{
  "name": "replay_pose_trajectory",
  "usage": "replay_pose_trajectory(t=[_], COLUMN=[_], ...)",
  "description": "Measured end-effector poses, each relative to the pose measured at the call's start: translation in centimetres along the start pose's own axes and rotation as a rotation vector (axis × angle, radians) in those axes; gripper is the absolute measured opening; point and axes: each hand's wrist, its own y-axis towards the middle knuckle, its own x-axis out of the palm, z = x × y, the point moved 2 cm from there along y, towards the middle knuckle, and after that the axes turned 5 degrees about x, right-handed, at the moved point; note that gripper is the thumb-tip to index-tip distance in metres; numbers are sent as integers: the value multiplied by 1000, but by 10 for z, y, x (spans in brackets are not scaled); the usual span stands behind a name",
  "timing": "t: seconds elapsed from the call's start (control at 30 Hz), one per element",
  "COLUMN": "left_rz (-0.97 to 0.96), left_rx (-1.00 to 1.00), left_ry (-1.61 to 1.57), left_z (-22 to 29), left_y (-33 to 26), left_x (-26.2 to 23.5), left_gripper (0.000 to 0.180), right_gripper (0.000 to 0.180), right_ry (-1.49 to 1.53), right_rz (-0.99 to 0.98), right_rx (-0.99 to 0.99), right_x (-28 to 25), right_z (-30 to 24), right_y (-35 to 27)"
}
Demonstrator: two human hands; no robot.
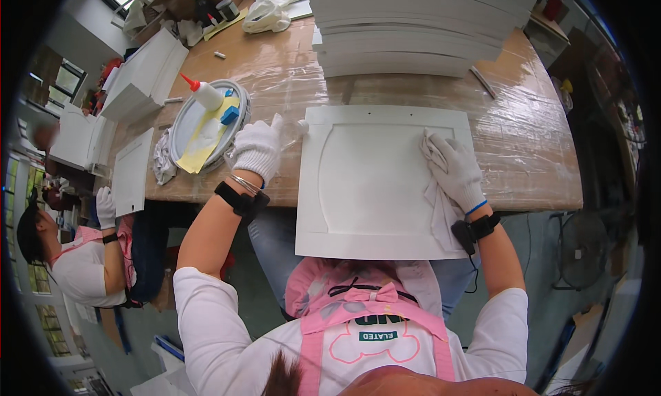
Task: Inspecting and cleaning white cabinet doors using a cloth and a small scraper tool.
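Observation:
A white panel [385, 182] with a raised border and curved moulding lies before me, its near edge past the table's front. My right hand [456, 172], in a white knit glove, is closed on a pale rag [444, 217] and rests on the panel's right side. The rag drapes down toward the near right corner. My left hand [256, 148], gloved too, is off the panel to its left with one finger stretched out; nothing shows in it. Beside it is a round pail lid [242, 96] carrying a white squeeze bottle [207, 95], a yellow sheet [203, 144] and a blue block [230, 115].
A tall stack of white panels [413, 31] stands at the back of the film-covered table [530, 141]. More white panels [144, 72] are piled at the far left. A crumpled cloth [163, 158] touches the lid. At left, a co-worker [89, 258] sits by another panel [132, 172].

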Motion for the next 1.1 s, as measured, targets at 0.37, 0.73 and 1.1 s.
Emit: replay_pose_trajectory(t=[0.37,0.73,1.1], left_rz=[398,620,495], left_rx=[-156,-413,-414], left_ry=[-746,-1448,-1641], left_z=[-31,-31,18], left_y=[-23,-10,-164], left_x=[27,75,85], left_gripper=[78,84,59], right_gripper=[49,47,37], right_ry=[5,-104,-16], right_rz=[5,44,23], right_rx=[-28,38,147], right_x=[-3,14,11], right_z=[-7,12,-17], right_y=[7,-17,6])
